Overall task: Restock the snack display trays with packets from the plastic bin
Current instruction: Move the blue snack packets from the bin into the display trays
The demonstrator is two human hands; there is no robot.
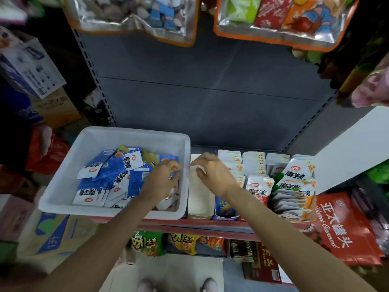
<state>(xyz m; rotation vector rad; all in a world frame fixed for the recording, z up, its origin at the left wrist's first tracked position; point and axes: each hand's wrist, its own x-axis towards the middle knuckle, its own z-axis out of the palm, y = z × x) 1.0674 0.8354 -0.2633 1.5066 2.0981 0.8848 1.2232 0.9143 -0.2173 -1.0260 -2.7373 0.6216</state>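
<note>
Packets [117, 178] | left hand [162, 178] fingers pinch one | right hand [212, 173] fingers loosely curled

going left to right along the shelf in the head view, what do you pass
white plastic bin of blue packets → left hand gripping a packet in the bin → empty white tray with the right hand over it → tray of red-marked packets → tray of orange-and-green packets
</note>
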